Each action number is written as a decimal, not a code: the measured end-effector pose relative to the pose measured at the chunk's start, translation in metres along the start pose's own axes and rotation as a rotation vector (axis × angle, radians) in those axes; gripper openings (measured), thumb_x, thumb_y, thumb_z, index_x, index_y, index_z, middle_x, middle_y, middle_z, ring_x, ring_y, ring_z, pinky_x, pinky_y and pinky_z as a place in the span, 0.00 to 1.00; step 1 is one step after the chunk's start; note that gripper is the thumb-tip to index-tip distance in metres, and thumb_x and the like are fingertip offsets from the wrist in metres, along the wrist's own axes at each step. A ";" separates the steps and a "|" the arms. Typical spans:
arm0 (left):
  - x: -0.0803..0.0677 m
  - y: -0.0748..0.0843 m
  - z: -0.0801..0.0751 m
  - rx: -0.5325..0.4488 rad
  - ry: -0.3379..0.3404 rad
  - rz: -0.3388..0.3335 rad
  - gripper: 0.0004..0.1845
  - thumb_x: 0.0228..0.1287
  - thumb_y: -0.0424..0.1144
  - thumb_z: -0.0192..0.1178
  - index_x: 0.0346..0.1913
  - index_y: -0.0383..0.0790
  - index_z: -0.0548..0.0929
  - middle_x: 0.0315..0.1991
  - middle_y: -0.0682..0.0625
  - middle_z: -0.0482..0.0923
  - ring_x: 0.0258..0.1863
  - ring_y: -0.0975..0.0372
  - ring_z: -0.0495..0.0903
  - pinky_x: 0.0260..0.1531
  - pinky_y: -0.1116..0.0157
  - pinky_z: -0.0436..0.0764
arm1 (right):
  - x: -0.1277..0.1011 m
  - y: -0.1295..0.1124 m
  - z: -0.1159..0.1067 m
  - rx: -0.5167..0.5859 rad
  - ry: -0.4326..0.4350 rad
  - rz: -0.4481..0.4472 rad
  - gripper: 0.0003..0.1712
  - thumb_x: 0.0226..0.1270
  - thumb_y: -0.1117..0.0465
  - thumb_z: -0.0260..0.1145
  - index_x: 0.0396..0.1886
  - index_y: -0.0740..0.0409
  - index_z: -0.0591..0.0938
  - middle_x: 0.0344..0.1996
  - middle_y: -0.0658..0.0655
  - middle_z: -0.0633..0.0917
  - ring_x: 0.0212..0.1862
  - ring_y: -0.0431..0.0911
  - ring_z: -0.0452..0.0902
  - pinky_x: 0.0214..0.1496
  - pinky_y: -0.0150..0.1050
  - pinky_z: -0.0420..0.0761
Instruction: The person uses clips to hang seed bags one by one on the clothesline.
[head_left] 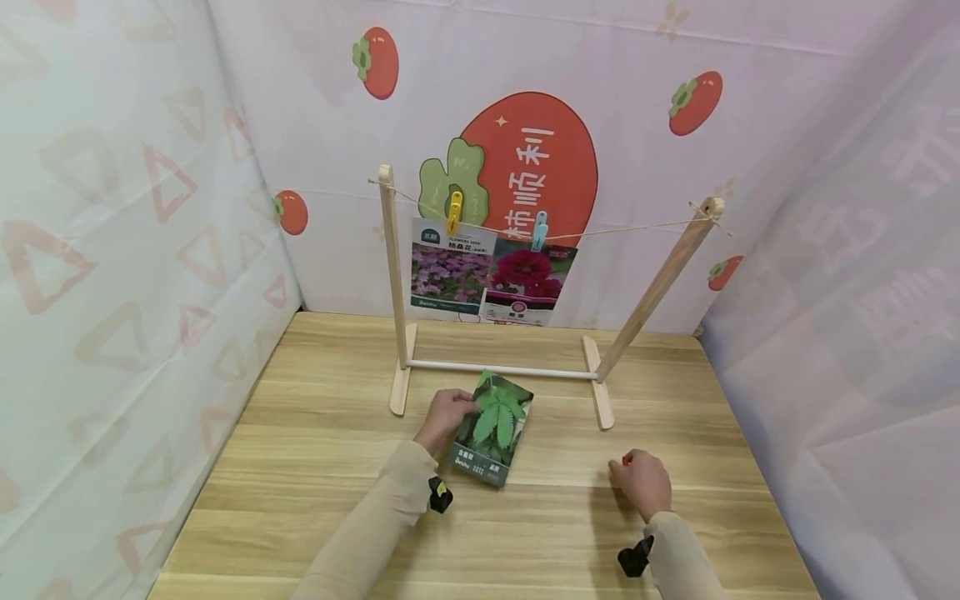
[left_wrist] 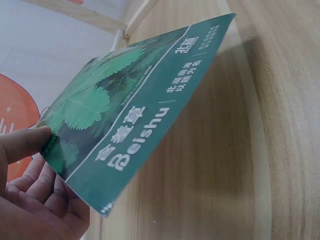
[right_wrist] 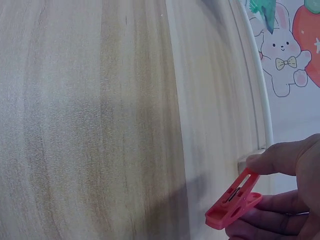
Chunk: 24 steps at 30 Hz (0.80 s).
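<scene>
The left hand (head_left: pixel 447 417) pinches a green seed packet (head_left: pixel 492 428), its corner raised off the worktop (head_left: pixel 315 467) before the rack (head_left: pixel 397 317); the right hand (head_left: pixel 642 482) grips a red clip (right_wrist: pixel 234 199) just above the worktop.

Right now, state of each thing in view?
green seed packet: pinched at its edge by the left hand, tilted off the table
red clothespin: held in the right hand
yellow clothespin: clipped on string, holding purple-flower packet
blue clothespin: clipped on string, holding red-flower packet
</scene>
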<state>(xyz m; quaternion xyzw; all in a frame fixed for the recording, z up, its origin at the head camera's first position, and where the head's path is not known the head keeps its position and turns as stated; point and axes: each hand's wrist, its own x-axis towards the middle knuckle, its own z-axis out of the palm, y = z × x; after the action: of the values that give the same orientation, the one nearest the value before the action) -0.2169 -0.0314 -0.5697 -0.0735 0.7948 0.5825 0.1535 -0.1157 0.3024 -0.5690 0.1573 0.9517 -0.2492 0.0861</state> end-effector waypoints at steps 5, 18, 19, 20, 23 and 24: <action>-0.002 0.004 -0.004 -0.014 0.016 0.040 0.13 0.61 0.39 0.66 0.43 0.33 0.84 0.42 0.42 0.83 0.42 0.53 0.81 0.44 0.58 0.79 | 0.005 -0.003 -0.003 -0.020 0.039 -0.025 0.19 0.63 0.56 0.65 0.36 0.73 0.81 0.22 0.57 0.79 0.25 0.46 0.70 0.25 0.37 0.68; 0.001 0.015 -0.001 -0.093 0.048 0.016 0.14 0.64 0.39 0.64 0.48 0.33 0.83 0.47 0.41 0.83 0.48 0.52 0.81 0.51 0.55 0.79 | 0.008 -0.018 -0.013 0.004 0.108 -0.090 0.17 0.63 0.55 0.66 0.29 0.68 0.80 0.21 0.56 0.79 0.24 0.45 0.69 0.26 0.36 0.67; 0.000 0.016 -0.001 -0.100 0.048 0.013 0.14 0.64 0.39 0.64 0.48 0.33 0.83 0.47 0.41 0.83 0.48 0.53 0.81 0.51 0.56 0.79 | 0.008 -0.019 -0.014 0.007 0.113 -0.093 0.16 0.63 0.55 0.66 0.27 0.66 0.78 0.20 0.55 0.77 0.24 0.45 0.68 0.26 0.36 0.66; 0.000 0.018 -0.001 -0.105 0.049 0.010 0.14 0.64 0.39 0.63 0.48 0.34 0.83 0.47 0.42 0.83 0.48 0.53 0.81 0.51 0.56 0.79 | 0.008 -0.020 -0.015 0.008 0.119 -0.100 0.16 0.63 0.56 0.66 0.25 0.65 0.77 0.19 0.54 0.76 0.23 0.44 0.67 0.26 0.36 0.64; -0.001 0.021 -0.001 -0.117 0.060 0.014 0.13 0.64 0.40 0.63 0.47 0.34 0.83 0.46 0.43 0.83 0.46 0.55 0.81 0.49 0.58 0.79 | 0.009 -0.023 -0.018 0.013 0.131 -0.111 0.16 0.64 0.56 0.66 0.23 0.62 0.74 0.18 0.52 0.72 0.23 0.44 0.65 0.26 0.36 0.62; -0.001 0.023 -0.002 -0.118 0.066 0.017 0.13 0.64 0.40 0.64 0.46 0.34 0.83 0.45 0.43 0.83 0.45 0.55 0.81 0.47 0.59 0.79 | 0.010 -0.024 -0.019 0.016 0.132 -0.112 0.16 0.64 0.56 0.66 0.22 0.62 0.74 0.17 0.52 0.72 0.23 0.44 0.65 0.26 0.36 0.62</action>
<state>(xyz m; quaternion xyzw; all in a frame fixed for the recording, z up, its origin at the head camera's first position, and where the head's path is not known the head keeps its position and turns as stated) -0.2227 -0.0260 -0.5485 -0.0948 0.7642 0.6271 0.1178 -0.1346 0.2948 -0.5447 0.1205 0.9606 -0.2505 0.0077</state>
